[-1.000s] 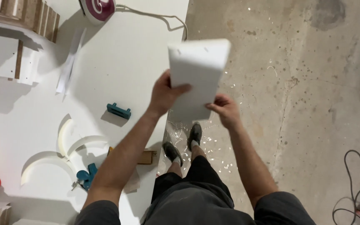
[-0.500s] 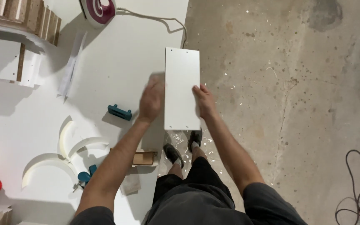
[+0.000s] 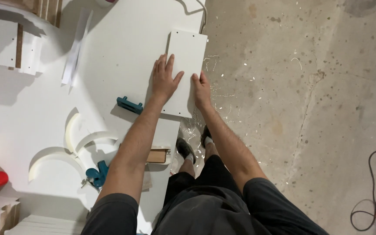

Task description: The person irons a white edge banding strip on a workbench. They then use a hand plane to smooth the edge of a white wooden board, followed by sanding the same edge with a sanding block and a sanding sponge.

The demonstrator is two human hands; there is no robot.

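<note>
A white rectangular panel (image 3: 186, 69) lay flat at the white worktable's (image 3: 109, 56) right edge. The left hand (image 3: 165, 80) pressed flat on it; the right hand (image 3: 201, 90) gripped its right edge. A teal clamp (image 3: 129, 105) lay nearby.

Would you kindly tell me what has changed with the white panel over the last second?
The white panel, earlier tilted up in the air, now lies flat at the table edge. The left hand presses on top; the right hand steadies its side. The blue clamp stayed put.
</note>
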